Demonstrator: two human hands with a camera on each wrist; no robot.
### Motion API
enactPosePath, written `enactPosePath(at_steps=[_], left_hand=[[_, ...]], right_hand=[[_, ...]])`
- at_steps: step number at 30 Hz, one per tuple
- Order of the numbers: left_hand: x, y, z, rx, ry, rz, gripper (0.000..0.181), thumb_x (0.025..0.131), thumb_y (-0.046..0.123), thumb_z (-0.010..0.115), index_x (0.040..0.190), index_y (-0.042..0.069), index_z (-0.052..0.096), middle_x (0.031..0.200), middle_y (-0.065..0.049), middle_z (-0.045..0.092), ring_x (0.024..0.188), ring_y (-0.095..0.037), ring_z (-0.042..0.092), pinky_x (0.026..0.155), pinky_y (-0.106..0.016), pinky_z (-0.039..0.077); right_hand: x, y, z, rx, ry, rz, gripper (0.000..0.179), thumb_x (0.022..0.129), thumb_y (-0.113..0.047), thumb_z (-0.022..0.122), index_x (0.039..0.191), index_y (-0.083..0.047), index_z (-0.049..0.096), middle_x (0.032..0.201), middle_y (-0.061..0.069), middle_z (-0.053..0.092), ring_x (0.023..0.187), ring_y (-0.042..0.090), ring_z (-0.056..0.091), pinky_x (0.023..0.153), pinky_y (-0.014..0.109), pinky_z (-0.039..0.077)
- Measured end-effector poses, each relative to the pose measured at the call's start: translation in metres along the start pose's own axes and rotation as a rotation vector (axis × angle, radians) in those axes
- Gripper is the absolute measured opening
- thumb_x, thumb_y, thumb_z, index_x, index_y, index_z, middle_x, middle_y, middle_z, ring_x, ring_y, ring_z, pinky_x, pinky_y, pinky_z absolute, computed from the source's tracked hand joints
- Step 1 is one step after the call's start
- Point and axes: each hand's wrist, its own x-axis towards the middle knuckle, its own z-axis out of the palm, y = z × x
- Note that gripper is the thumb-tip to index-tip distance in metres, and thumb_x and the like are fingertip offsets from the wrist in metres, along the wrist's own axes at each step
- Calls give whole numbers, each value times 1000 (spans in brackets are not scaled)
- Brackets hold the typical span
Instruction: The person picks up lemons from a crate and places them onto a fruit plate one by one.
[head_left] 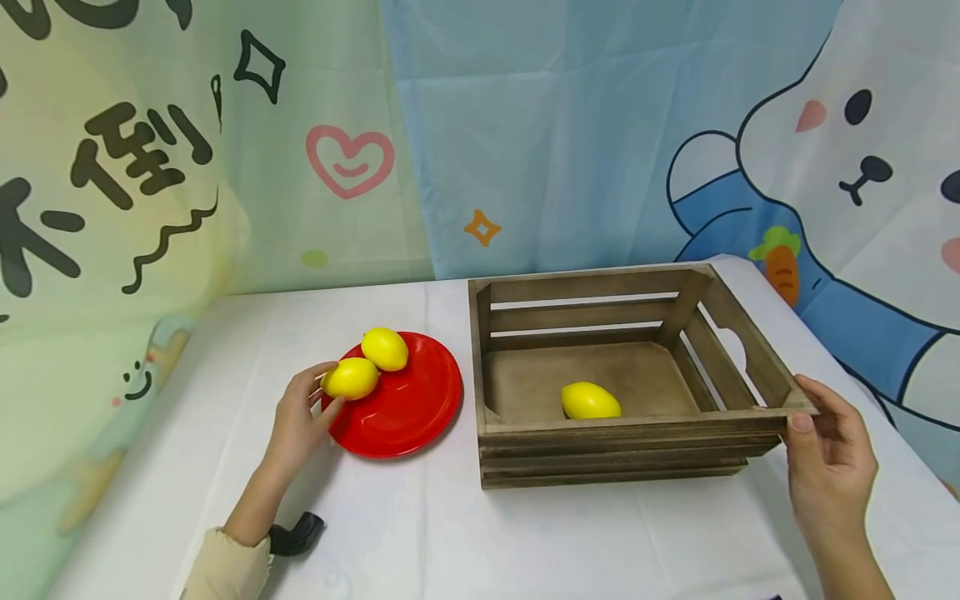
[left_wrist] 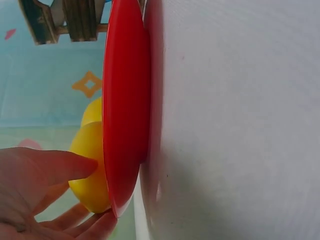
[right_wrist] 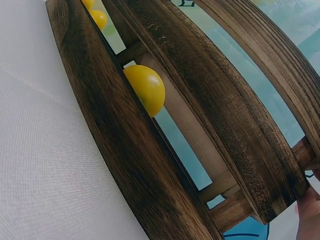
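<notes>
At the left edge of a red plate (head_left: 420, 408), my left hand (head_left: 300, 417) grips a yellow lemon (head_left: 351, 379), thumb on its near side and fingers round its left side. In the left wrist view, the thumb (left_wrist: 75, 166) lies against the lemon (left_wrist: 90, 192) while fingertips are right at the plate's rim. A second lemon (head_left: 386, 348) sits behind it on the plate. My right hand (head_left: 832, 462) holds the near right corner of a brown slatted wooden crate (head_left: 630, 450), thumb in front. Inside the crate lies another lemon (head_left: 591, 401), seen through the slats in the right wrist view.
A white cloth (head_left: 420, 533) covers the table. Just left of the crate stands the plate. A printed curtain (head_left: 555, 150) hangs along the back edge. A black device (head_left: 297, 534) shows at my left wrist, by the beige sleeve (head_left: 228, 567).
</notes>
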Motion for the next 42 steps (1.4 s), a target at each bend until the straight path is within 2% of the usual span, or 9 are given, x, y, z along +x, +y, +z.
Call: enactPosePath(at_steps=[7,11,14,20,26,30,33,37,42], left_hand=[[4,3,1,-13,-9,-36,48,89,0,67,133,-5,48,132,-28,46,120,-47,52,99,-52,45],[7,8,1,-29,-14,-81,50,92,10,66,135,-3,46,135,-26,45,124,-45,50,101,-52,44],[6,11,1,-36,-5,-85,50,93,12,65,136,-3,45,136,-26,44,126,-43,48,101,-53,45],[3,14,0,-31,54,-32,46,93,10,65,133,-3,47,135,-25,45,125,-42,49,98,-55,47],[0,19,1,-36,137,60,38,92,6,64,127,-3,53,130,-23,51,121,-39,51,95,-56,48],[-1,26,1,-33,155,92,38,91,6,65,126,-2,54,128,-19,54,118,-34,54,92,-54,50],[-2,33,0,-45,144,83,38,91,7,66,127,-1,54,128,-17,55,118,-32,56,91,-44,53],[-5,44,-1,-78,116,76,38,92,9,65,128,2,54,128,-14,56,119,-32,57,90,-23,51],[-8,58,2,-132,94,123,36,92,5,65,126,2,55,127,-14,57,116,-31,58,86,-8,45]], right_hand=[[1,-1,-1,-1,6,-8,38,93,16,48,130,21,44,113,17,58,92,17,54,78,17,52],[1,-3,-1,-11,18,-5,38,93,16,48,130,20,45,113,17,58,93,17,54,80,17,52],[1,-3,-2,-1,17,1,38,93,17,47,130,20,44,115,18,57,96,19,55,83,18,52],[3,-3,-2,-10,5,7,38,93,17,47,131,20,44,117,18,57,97,19,56,84,18,52],[4,-4,0,16,-17,0,39,93,18,45,131,21,42,119,19,56,99,20,58,85,19,53],[5,-4,0,22,-19,-5,39,93,19,44,131,22,41,119,20,56,100,21,59,86,20,53],[6,-3,-1,16,-20,-9,39,93,18,45,131,22,42,119,20,57,100,22,60,86,20,53],[4,-4,-2,3,-16,-12,39,93,18,46,131,22,42,118,19,57,99,21,60,86,20,53],[1,-3,-3,-13,-24,-8,39,92,19,44,131,21,43,117,18,57,98,19,59,84,18,52]])
